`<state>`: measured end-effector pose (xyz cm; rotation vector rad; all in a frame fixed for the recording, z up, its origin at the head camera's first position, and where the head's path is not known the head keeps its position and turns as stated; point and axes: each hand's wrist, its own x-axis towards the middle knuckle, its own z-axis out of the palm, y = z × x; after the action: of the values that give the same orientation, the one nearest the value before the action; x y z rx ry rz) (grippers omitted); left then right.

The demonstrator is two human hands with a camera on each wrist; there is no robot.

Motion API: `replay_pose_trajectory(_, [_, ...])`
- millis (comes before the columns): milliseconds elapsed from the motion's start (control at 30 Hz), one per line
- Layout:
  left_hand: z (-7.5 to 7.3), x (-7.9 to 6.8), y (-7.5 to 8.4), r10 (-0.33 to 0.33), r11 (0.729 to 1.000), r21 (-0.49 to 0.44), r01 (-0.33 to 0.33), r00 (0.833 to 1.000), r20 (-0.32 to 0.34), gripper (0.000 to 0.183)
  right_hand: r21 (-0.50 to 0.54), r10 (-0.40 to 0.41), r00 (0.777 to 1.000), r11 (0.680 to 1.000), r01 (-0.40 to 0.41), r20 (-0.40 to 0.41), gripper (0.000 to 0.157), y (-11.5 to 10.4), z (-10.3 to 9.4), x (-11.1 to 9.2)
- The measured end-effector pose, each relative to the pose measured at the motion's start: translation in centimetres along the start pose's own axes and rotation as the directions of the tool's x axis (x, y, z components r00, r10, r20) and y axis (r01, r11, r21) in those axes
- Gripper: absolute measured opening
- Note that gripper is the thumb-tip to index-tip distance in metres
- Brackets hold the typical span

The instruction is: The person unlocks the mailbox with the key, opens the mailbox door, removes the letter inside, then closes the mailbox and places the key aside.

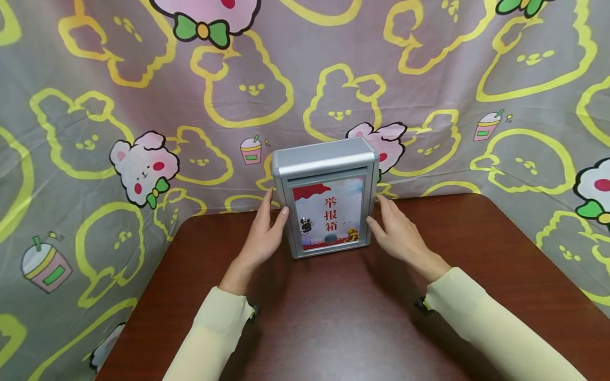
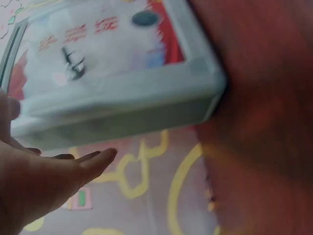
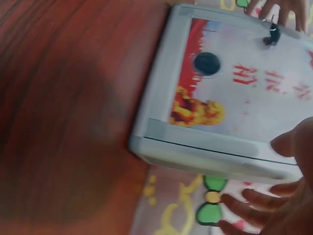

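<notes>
A silver metal report box (image 1: 326, 201) stands upright at the back of the table, with a slot near its top and red characters on its front panel. A lock with a key (image 1: 305, 225) sits at the front's left side. My left hand (image 1: 265, 233) is at the box's left side, thumb by the front edge, its fingers (image 2: 95, 164) extended along the side. On the opposite side my right hand (image 1: 397, 230) has its thumb by the front edge and its fingers (image 3: 254, 208) spread apart. Whether either hand touches the box is hard to tell.
The brown wooden table (image 1: 329, 323) has rounded back corners. Right behind it hangs a grey-pink curtain (image 1: 295, 63) with yellow cartoon outlines, which also runs along both sides.
</notes>
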<state>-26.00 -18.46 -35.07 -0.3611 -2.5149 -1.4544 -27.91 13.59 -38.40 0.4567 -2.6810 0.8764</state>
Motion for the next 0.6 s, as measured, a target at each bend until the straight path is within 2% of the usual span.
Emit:
replay_pose_trajectory(67, [-1.0,0.3,0.8,0.034,0.998,0.045,-0.032,0.999,-0.041,0.07,-0.089,0.003,1.0,0.996,-0.004,-0.013,0.051,-0.5,-0.7,-0.5])
replay_pose_trajectory(133, [-2.0,1.0,1.7,0.096,0.993,0.078,-0.09,0.993,-0.076,0.07,-0.142,-0.012,1.0,0.99,0.01,-0.016,0.039,-1.2,-1.3,-0.8])
replay_pose_trajectory(233, [-3.3,2.6,3.5,0.171,0.976,0.147,-0.159,0.982,-0.077,0.071,-0.168,-0.053,0.998,0.984,0.055,0.017,0.026,-2.8,-1.8,-1.1])
replay_pose_trajectory(300, [-3.9,4.0,4.7,0.201,0.959,0.21,-0.188,0.979,-0.038,0.071,-0.168,-0.1,0.994,0.98,0.106,0.045,0.024,-4.1,-1.7,-1.1])
replay_pose_trajectory(433, [-4.4,7.0,6.6,0.193,0.93,0.302,-0.209,0.978,0.085,0.071,-0.15,-0.189,0.978,0.968,0.201,0.089,0.029,-6.4,-1.0,-1.0])
replay_pose_trajectory(600, [-4.5,9.8,7.7,0.114,0.938,0.294,-0.182,0.966,0.233,0.07,-0.156,-0.235,0.968,0.957,0.246,0.091,0.029,-8.0,0.2,-0.6])
